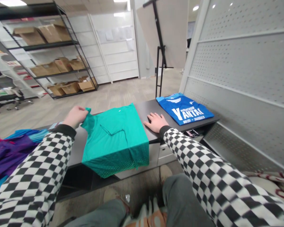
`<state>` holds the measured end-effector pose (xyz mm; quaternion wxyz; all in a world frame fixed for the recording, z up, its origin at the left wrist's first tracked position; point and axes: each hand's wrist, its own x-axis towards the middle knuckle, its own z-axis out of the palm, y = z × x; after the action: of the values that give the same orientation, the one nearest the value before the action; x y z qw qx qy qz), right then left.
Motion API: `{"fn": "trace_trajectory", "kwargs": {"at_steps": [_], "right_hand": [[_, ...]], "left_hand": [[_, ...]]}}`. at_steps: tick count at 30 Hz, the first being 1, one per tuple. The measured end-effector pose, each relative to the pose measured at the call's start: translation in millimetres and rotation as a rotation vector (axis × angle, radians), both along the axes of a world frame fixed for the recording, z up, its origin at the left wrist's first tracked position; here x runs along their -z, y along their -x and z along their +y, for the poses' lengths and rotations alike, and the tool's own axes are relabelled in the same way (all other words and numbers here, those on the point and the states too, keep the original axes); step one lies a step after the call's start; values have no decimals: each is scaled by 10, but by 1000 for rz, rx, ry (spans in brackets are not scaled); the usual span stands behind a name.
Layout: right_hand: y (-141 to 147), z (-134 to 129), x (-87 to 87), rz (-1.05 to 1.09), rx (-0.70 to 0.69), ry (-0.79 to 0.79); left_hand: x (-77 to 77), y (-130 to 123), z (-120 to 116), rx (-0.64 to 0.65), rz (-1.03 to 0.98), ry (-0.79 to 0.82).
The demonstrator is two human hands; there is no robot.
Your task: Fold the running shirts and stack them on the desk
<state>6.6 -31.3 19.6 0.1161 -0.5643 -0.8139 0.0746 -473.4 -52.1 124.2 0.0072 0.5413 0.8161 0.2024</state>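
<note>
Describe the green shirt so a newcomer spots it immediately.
Start at the long grey table. Midway along it, between left hand and right hand, lies the green shirt, its near end hanging over the edge. It alone is green; the folded shirt to its right is blue.

underside of green shirt point(115, 140) hidden, purple garment point(17, 151) cropped

Black-and-white checkered sleeves point(198, 160) with plain black cuffs point(65, 130), and grey-green trousers point(184, 198)
</note>
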Motion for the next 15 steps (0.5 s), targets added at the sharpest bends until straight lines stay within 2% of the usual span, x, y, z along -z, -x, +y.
{"fn": "trace_trajectory", "kwargs": {"at_steps": [3,6,9,11,13,15], "right_hand": [[6,-12,-12,6,1,-3],[9,-14,-3,9,0,-17],[9,-4,19,13,2,-36],[6,4,30,18,10,-35],[2,8,35,19,12,-26],[-1,6,33,19,10,-23]], "left_hand": [[-227,-533,372,45,-70,-26],[-259,-1228,684,140,-123,-53],[-33,-1918,785,258,-365,33],[193,-2223,763,341,-482,122],[384,-2312,733,444,-533,158],[484,-2166,732,486,-510,116]]}}
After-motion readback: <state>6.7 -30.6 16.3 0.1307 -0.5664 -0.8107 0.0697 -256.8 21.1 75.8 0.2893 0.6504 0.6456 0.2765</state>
